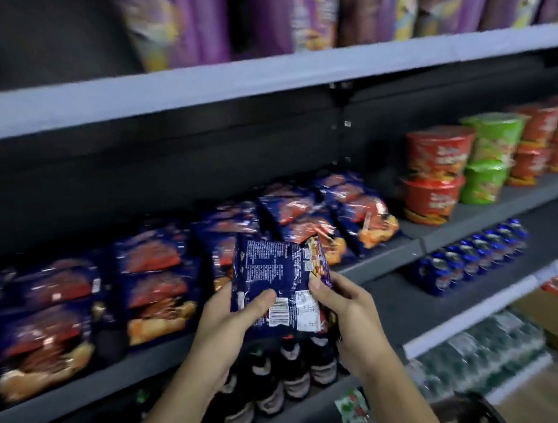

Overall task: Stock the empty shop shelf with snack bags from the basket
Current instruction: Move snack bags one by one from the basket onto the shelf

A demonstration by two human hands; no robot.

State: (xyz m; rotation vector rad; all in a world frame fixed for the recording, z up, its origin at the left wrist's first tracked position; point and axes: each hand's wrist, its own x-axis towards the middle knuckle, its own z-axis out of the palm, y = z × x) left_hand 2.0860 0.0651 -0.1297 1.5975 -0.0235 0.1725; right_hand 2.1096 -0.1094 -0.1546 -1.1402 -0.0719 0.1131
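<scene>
A dark blue snack bag point(277, 277) is held upright in front of the middle shelf, its printed back with a barcode facing me. My left hand point(231, 323) grips its lower left edge, thumb across the back. My right hand point(346, 307) pinches its lower right edge. Behind it, several matching blue and red snack bags point(153, 276) lie in rows on the dark grey middle shelf point(379, 264). The basket is only partly visible as a dark rim point(477, 411) at the bottom right.
Purple bags point(380, 4) stand on the top shelf. Red and green noodle bowls point(439, 173) are stacked at the right of the middle shelf. Dark bottles point(287, 372) and blue cans point(471, 256) fill the lower shelf. A green packet point(354, 413) lies by the basket.
</scene>
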